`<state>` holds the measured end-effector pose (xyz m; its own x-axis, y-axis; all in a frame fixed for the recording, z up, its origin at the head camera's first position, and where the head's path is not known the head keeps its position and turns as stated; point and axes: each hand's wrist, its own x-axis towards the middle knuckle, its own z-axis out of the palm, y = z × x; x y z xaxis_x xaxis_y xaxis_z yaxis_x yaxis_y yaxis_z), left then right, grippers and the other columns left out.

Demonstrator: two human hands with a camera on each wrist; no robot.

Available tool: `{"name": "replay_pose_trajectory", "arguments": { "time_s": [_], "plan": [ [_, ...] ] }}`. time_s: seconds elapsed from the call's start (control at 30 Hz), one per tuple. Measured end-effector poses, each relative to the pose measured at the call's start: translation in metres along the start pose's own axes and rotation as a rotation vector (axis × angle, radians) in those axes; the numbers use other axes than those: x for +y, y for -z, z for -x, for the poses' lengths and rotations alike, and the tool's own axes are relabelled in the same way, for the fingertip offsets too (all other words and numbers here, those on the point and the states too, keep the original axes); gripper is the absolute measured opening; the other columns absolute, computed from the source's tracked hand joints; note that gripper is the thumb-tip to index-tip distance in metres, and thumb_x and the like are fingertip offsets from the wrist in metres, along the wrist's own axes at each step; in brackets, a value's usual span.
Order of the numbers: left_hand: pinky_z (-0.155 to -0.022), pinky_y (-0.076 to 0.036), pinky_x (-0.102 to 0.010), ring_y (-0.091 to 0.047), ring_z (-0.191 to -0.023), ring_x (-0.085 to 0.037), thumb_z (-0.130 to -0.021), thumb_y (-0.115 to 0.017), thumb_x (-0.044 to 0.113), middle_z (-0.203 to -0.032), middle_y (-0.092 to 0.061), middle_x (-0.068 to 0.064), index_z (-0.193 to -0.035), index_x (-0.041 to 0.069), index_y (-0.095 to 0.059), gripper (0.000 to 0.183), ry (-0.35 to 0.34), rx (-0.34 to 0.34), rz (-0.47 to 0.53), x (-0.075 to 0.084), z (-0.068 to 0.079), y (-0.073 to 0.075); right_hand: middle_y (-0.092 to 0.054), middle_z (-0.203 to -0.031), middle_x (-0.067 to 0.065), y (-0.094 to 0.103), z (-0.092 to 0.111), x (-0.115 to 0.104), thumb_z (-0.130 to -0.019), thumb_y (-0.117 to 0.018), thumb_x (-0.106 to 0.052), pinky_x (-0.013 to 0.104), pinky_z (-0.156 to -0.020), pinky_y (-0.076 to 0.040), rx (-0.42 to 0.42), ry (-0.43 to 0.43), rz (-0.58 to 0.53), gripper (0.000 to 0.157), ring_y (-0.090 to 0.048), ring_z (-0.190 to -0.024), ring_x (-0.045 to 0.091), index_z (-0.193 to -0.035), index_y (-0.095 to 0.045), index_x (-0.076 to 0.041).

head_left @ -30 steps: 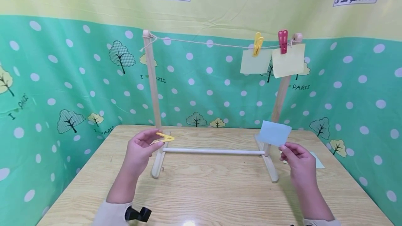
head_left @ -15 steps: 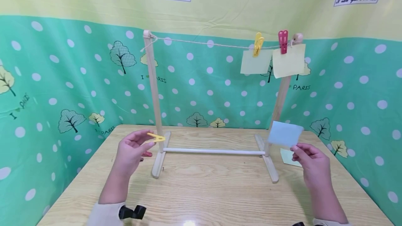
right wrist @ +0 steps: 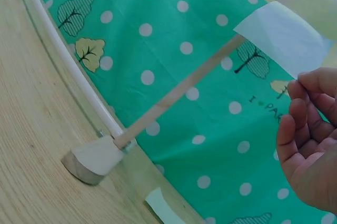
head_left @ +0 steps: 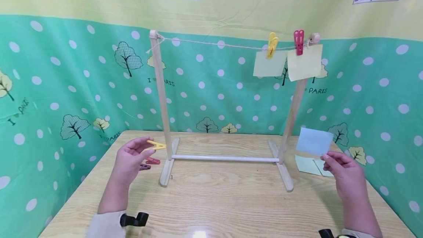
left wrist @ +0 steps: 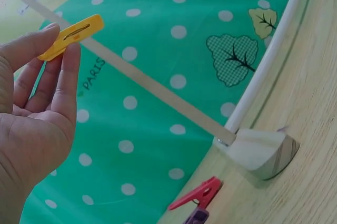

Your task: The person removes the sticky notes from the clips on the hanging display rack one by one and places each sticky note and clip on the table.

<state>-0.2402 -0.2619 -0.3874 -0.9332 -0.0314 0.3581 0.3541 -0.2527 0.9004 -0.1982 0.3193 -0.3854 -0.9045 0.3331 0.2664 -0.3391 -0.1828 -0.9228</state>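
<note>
My left hand [head_left: 129,161] pinches a yellow clothespin [left wrist: 73,37] between thumb and fingers, left of the stand's left post. Out to the right, my right hand [head_left: 347,175] holds a light blue paper square [head_left: 314,141] by its lower right corner. Between the two wooden posts runs a string [head_left: 211,43]. Near its right end hang a pale green paper [head_left: 269,65] under a yellow clothespin [head_left: 272,45] and a pale yellow paper [head_left: 305,65] under a pink clothespin [head_left: 299,42]. In the right wrist view the blue paper is raised in front of the right post.
A pink clothespin [head_left: 152,161] and a dark purple one [head_left: 144,166] lie on the table beside the left foot. Pale green papers [head_left: 307,165] lie right of the right foot. A white crossbar [head_left: 224,159] joins the feet; a dotted curtain [head_left: 211,94] hangs behind.
Both hands have moved apart: the left with its yellow clothespin to the left, the right with the blue paper to the right. The clothespins and papers on the table have come into view.
</note>
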Motion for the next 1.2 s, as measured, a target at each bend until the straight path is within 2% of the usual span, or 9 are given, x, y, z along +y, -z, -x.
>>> {"name": "replay_pose_trajectory", "arguments": {
  "time_s": [0.13,0.27,0.43,0.57,0.77,1.03,1.2],
  "plan": [
    [-0.088,-0.053,-0.026,-0.065,-0.103,-0.012,-0.087,-0.063,-0.014,-0.112,-0.069,-0.003,-0.121,-0.003,-0.062,0.036,0.006,0.01,0.014,-0.002,-0.001,0.009,-0.071,-0.082,-0.001,0.011,-0.004,0.001,-0.089,-0.067,0.005,0.018,-0.063,-0.056,-0.01,0.014,0.003,0.012,-0.062,-0.064,0.011,-0.093,-0.075,-0.004],
    [-0.089,-0.052,-0.023,-0.065,-0.103,-0.011,-0.087,-0.065,-0.012,-0.113,-0.068,-0.001,-0.122,0.0,-0.063,0.037,0.016,0.032,-0.027,-0.005,0.0,0.022,-0.071,-0.082,-0.001,0.023,-0.006,0.004,-0.09,-0.065,0.006,0.018,-0.062,-0.056,-0.028,0.008,0.006,0.015,-0.064,-0.066,0.01,-0.092,-0.075,-0.005],
    [-0.089,-0.051,-0.021,-0.065,-0.104,-0.01,-0.087,-0.067,-0.01,-0.113,-0.068,0.002,-0.122,0.005,-0.065,0.039,0.038,0.051,-0.061,-0.013,0.001,0.037,-0.071,-0.082,-0.005,0.041,-0.008,0.005,-0.09,-0.068,-0.001,0.018,-0.061,-0.055,-0.025,-0.098,0.095,0.013,-0.063,-0.067,0.009,-0.091,-0.075,-0.012],
    [-0.089,-0.051,-0.021,-0.064,-0.105,-0.01,-0.086,-0.068,-0.009,-0.113,-0.068,0.003,-0.122,0.007,-0.065,0.04,0.082,0.084,-0.06,-0.018,0.004,0.047,-0.07,-0.081,-0.007,0.054,-0.009,0.008,-0.09,-0.07,-0.005,0.019,-0.06,-0.055,-0.018,-0.156,0.176,0.013,-0.061,-0.066,0.01,-0.089,-0.076,-0.016],
    [-0.089,-0.051,-0.021,-0.064,-0.105,-0.008,-0.086,-0.07,-0.006,-0.117,-0.067,0.003,-0.126,0.008,-0.064,0.043,0.135,0.126,-0.019,-0.02,0.006,0.058,-0.069,-0.081,-0.01,0.069,-0.009,0.012,-0.09,-0.071,-0.009,0.019,-0.06,-0.055,-0.003,-0.202,0.234,0.013,-0.062,-0.067,0.008,-0.088,-0.075,-0.021],
    [-0.088,-0.051,-0.02,-0.066,-0.102,-0.008,-0.087,-0.066,-0.01,-0.115,-0.068,0.005,-0.126,0.011,-0.065,0.044,0.164,0.155,0.049,-0.024,0.01,0.078,-0.068,-0.081,-0.013,0.09,-0.009,0.016,-0.089,-0.073,-0.018,0.021,-0.061,-0.056,0.002,-0.264,0.351,0.01,-0.063,-0.068,0.009,-0.088,-0.073,-0.028],
    [-0.088,-0.052,-0.02,-0.067,-0.101,-0.007,-0.09,-0.062,-0.011,-0.115,-0.068,0.007,-0.125,0.014,-0.066,0.044,0.178,0.184,0.085,-0.032,0.016,0.094,-0.067,-0.081,-0.015,0.097,-0.011,0.02,-0.092,-0.07,-0.024,0.025,-0.065,-0.057,-0.002,-0.301,0.509,0.006,-0.063,-0.072,0.01,-0.09,-0.071,-0.029]
  ]
}}
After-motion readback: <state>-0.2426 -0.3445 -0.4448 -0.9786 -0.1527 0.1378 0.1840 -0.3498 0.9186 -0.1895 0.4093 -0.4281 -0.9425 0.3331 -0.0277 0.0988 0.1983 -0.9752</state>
